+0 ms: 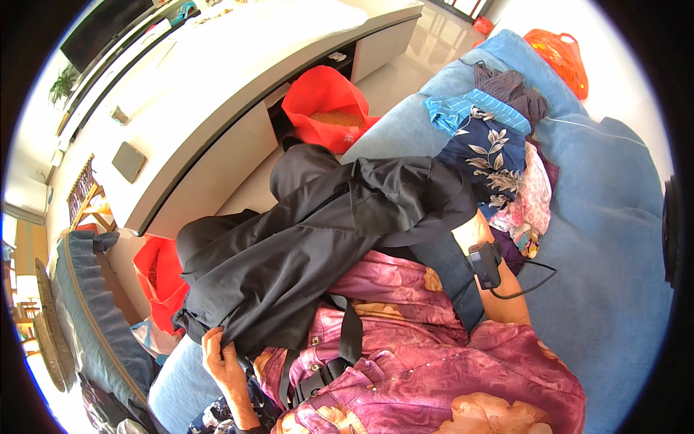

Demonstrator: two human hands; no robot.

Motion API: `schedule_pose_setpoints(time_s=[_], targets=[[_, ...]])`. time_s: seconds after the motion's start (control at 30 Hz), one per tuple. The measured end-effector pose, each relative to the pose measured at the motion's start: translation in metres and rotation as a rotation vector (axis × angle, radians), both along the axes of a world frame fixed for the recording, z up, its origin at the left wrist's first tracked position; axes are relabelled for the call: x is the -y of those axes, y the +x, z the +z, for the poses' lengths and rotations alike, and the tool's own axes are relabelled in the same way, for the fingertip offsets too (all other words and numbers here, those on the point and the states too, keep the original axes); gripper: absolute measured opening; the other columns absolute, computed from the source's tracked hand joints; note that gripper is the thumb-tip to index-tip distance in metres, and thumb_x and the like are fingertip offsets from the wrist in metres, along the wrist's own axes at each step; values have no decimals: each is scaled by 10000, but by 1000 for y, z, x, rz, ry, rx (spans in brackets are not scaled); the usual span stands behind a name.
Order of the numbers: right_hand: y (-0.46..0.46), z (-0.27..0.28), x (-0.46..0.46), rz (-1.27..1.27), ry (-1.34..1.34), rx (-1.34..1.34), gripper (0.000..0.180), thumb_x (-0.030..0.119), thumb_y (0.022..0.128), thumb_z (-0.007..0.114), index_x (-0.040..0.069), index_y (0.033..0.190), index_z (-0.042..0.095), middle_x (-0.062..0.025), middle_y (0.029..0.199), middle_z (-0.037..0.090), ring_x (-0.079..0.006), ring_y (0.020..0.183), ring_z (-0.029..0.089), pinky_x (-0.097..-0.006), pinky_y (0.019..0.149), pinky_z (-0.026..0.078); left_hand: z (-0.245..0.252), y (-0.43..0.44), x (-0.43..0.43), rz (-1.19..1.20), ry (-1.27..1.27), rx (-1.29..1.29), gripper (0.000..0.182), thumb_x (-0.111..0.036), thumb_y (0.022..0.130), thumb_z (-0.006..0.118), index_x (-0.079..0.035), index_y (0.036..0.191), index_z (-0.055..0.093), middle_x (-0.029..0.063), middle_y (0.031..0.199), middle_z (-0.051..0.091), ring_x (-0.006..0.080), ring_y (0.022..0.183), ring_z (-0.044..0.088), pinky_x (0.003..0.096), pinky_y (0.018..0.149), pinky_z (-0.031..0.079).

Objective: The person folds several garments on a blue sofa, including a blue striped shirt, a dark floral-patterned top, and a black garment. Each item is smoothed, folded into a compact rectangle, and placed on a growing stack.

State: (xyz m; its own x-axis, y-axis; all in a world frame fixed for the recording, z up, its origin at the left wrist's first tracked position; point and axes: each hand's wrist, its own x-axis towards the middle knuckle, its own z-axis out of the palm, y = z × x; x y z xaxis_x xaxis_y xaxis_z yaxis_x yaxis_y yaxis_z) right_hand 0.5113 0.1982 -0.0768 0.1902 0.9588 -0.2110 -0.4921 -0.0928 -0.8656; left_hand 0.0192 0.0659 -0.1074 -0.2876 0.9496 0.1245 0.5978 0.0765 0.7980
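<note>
A black garment (282, 238), which looks like trousers or a jacket, lies stretched across my lap and knees. My left hand (221, 352) pinches its near left edge between thumb and fingers. At the other end, my right hand (469, 230) goes in under or inside the black cloth, so its fingers are hidden. A small black device (484, 265) with a cable is strapped to my right wrist. Beside that wrist, a dark blue garment with a leaf print (482, 154) lies on the blue sofa (602, 217).
Other clothes lie piled there: a striped light-blue cloth (469, 108), a brown one (509, 89) and a pink floral one (531, 190). Red bags (303, 92) (157, 276) stand on the floor near a long white table (238, 70). A grey box (129, 161) sits on the tabletop.
</note>
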Motion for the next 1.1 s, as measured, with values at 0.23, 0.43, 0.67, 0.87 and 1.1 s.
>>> schedule_pose_setpoints(time_s=[0.23,0.43,0.67,0.87,1.1], targets=[[25,16,-4,-107,63,28,393,174,896,628,11,1253,622,-96,1201,659,-205,1144,605,-324,1007,469,42,-37,2,188,239,643,281,-54,891,576,81,1120,666,119,1077,684,212,1020,643,348,968,478],[44,47,-13,-160,163,62,376,179,923,608,8,1257,619,-96,1208,659,-197,1139,609,-323,1004,474,93,-126,31,205,428,1000,382,-211,978,574,77,1228,596,204,1248,637,311,1166,608,475,1072,436],[32,69,-28,-131,192,74,359,185,954,584,5,1262,615,-95,1217,659,-188,1134,613,-322,1002,479,92,-152,45,372,333,1008,290,-204,965,599,11,1151,657,169,1187,679,305,1111,635,462,1019,476],[12,87,-53,-55,188,85,346,190,980,563,2,1266,612,-95,1224,659,-180,1129,617,-321,999,484,114,-141,14,344,308,1157,306,-214,920,686,-4,1140,656,170,1179,680,320,1108,636,468,992,496],[-17,70,-112,198,28,356,325,171,981,563,-9,1246,618,-90,1194,665,-176,1092,628,-328,978,494,77,-110,-44,279,9,1143,293,-186,921,680,31,1117,659,142,1123,699,270,1015,681,408,933,533]])
